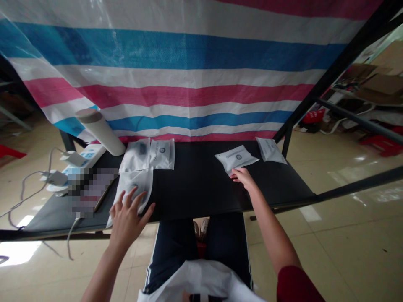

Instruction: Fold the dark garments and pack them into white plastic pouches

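Observation:
My left hand (pixel 130 214) is spread, fingers apart, over a frosted plastic pouch (pixel 143 180) near the table's front left. Behind that pouch lie two more: a pouch with a dark patch inside (pixel 137 153) and a printed pouch (pixel 162 153) with a round logo. On the right, my right hand (pixel 242 178) pinches the near corner of a puffy printed pouch (pixel 237 157), whose near edge looks tilted up slightly. Another white pouch (pixel 271 150) lies at the back right corner, apart from my hand.
A white bottle (pixel 102 132) stands at the back left beside a power strip (pixel 91 157) with plugged-in chargers (pixel 56 178). A phone (pixel 102 188) with a cable lies in front. A striped tarp (pixel 189 75) hangs behind the black table (pixel 195 184); metal frame bars (pixel 355 117) run along the right.

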Action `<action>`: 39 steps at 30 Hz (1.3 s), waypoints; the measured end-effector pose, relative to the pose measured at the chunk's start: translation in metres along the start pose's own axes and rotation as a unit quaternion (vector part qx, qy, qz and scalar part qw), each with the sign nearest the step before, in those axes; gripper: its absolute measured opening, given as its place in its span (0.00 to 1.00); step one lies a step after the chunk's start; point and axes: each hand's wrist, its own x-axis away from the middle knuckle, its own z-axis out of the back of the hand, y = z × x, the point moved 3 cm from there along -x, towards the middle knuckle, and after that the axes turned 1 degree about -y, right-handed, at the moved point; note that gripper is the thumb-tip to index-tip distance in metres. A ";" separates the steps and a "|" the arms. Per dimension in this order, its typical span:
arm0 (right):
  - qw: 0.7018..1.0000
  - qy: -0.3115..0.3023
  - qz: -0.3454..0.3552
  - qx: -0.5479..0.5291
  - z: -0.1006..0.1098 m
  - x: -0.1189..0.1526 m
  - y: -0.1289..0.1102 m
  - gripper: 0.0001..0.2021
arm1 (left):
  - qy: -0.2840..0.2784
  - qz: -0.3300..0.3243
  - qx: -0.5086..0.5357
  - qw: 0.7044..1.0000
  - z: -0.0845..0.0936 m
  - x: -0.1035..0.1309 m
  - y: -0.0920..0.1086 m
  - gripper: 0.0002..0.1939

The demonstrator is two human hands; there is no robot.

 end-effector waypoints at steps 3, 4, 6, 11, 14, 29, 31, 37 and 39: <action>0.989 -0.130 0.033 0.055 -0.030 0.049 0.020 0.08 | 0.087 -0.031 0.099 0.991 0.008 -0.009 0.017 0.17; 0.982 -0.170 0.034 0.072 -0.041 0.067 0.029 0.09 | 0.108 -0.045 0.137 0.984 0.010 -0.012 0.024 0.15; 0.963 -0.249 0.026 0.097 -0.061 0.102 0.045 0.13 | 0.134 -0.073 0.205 0.967 0.011 -0.019 0.042 0.11; 0.927 -0.351 0.030 0.129 -0.087 0.161 0.064 0.17 | 0.111 -0.131 0.295 0.940 0.008 -0.045 0.097 0.07; 0.926 -0.328 0.060 0.177 -0.086 0.169 0.059 0.15 | 0.043 -0.153 0.295 0.942 -0.011 -0.072 0.126 0.10; 0.934 -0.076 0.228 0.265 -0.107 0.066 0.007 0.15 | -0.253 -0.161 0.153 0.942 -0.097 -0.116 0.163 0.15; 0.934 -0.084 0.229 0.262 -0.110 0.061 0.008 0.16 | -0.253 -0.158 0.156 0.942 -0.098 -0.115 0.161 0.16; 0.943 -0.099 0.210 0.237 -0.111 0.063 0.010 0.18 | -0.235 -0.122 0.148 0.953 -0.097 -0.118 0.159 0.15; 0.946 -0.104 0.199 0.233 -0.111 0.066 0.009 0.18 | -0.228 -0.108 0.142 0.957 -0.096 -0.120 0.160 0.16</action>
